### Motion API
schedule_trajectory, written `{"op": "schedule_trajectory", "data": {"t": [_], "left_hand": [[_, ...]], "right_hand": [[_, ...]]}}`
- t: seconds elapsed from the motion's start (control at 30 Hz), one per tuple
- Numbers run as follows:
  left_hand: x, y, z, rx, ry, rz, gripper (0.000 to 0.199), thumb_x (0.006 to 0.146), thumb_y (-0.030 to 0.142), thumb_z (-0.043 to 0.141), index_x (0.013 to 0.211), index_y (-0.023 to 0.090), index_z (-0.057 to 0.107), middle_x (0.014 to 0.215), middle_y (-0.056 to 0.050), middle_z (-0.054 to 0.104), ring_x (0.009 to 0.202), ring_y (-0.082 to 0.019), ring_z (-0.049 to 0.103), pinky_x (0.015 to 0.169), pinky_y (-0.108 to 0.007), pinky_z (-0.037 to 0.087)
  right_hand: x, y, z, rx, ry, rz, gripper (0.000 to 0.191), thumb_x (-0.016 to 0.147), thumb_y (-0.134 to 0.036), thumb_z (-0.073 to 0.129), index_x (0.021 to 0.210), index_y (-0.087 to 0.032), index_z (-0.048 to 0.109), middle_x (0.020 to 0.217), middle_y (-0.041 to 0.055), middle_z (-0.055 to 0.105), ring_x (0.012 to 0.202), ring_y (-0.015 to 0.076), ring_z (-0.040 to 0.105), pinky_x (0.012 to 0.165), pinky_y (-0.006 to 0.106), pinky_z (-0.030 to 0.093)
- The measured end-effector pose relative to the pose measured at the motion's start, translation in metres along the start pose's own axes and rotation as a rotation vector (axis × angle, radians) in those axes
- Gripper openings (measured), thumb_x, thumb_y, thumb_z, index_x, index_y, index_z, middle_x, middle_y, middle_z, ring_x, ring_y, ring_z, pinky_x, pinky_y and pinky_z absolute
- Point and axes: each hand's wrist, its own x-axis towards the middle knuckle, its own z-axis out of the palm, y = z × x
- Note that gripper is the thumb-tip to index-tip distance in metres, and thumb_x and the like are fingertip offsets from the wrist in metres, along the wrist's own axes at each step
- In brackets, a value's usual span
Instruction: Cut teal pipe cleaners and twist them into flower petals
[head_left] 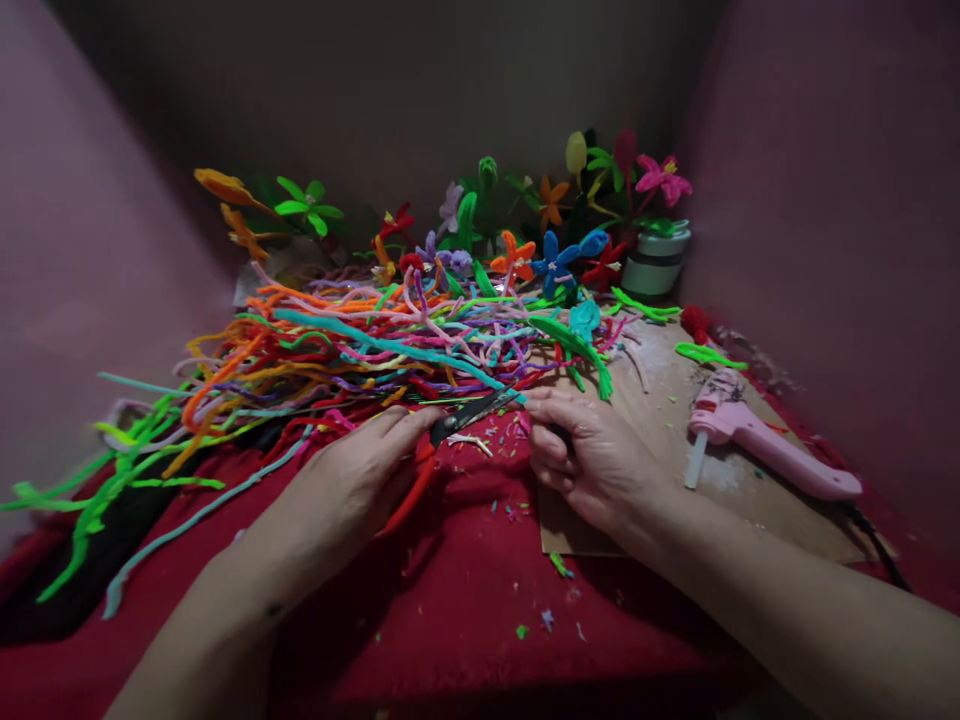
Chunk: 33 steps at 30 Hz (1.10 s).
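My left hand is closed round the orange-red handles of a pair of scissors. The dark blades point right and up, reaching a turquoise pipe cleaner close to its near end. That end is pinched between the thumb and fingers of my right hand. From there the pipe cleaner stretches up and left over a heap of mixed-colour pipe cleaners. Whether the blades are closed on it I cannot make out. Small fuzzy clippings lie on the red cloth below my hands.
At right, a pink glue gun with a glue stick lies on a brown board. Pipe-cleaner flowers, among them a blue flower, line the back. A striped pot stands back right. Green pipe cleaners hang over the left side.
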Motion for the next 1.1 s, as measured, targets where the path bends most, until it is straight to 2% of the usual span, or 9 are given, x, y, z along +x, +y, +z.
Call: {"op": "schedule_trajectory", "data": {"t": [0.3,0.67,0.87,1.03,1.1], "left_hand": [[0.001,0.005,0.006,0.111,-0.032,-0.036,0.045,0.086,0.01,0.034,0.129,0.019,0.038,0.098,-0.008,0.053,0.082,-0.018,0.055,0.072,-0.028,0.046],[0.0,0.01,0.006,0.203,-0.035,-0.018,0.047,0.082,0.008,0.041,0.128,0.015,0.039,0.098,-0.01,0.054,0.085,-0.022,0.055,0.072,-0.034,0.048],[-0.001,0.008,0.007,0.026,-0.021,-0.005,0.042,0.085,0.011,0.036,0.126,0.016,0.043,0.112,-0.01,0.058,0.099,-0.02,0.056,0.085,-0.032,0.047],[0.0,0.006,-0.003,-0.128,0.015,-0.004,0.036,0.088,0.022,0.036,0.122,0.02,0.05,0.112,-0.007,0.062,0.095,-0.018,0.061,0.081,-0.026,0.048],[0.001,0.005,-0.01,-0.178,-0.061,0.035,0.035,0.088,0.024,0.038,0.119,0.021,0.053,0.108,-0.006,0.065,0.091,-0.016,0.062,0.078,-0.023,0.049]], "right_hand": [[-0.001,0.001,0.0,0.008,-0.053,0.011,0.018,0.074,-0.02,0.055,0.061,-0.02,0.042,0.037,-0.0098,0.033,0.031,0.0042,0.017,0.031,0.018,0.013],[-0.001,0.004,-0.001,0.018,-0.042,0.025,0.017,0.074,-0.02,0.055,0.062,-0.02,0.043,0.036,-0.0102,0.034,0.031,0.0043,0.017,0.031,0.018,0.012],[0.0,0.004,-0.001,0.014,-0.047,0.016,0.014,0.073,-0.02,0.056,0.064,-0.02,0.045,0.037,-0.0105,0.033,0.031,0.0042,0.016,0.031,0.018,0.012],[0.002,0.001,-0.002,0.004,-0.008,0.001,0.015,0.073,-0.022,0.056,0.063,-0.02,0.045,0.036,-0.0102,0.032,0.031,0.0046,0.017,0.031,0.018,0.012],[0.004,-0.001,-0.003,0.026,0.0,-0.02,0.012,0.073,-0.023,0.055,0.065,-0.019,0.048,0.036,-0.0096,0.032,0.032,0.0047,0.018,0.032,0.019,0.013]]}}
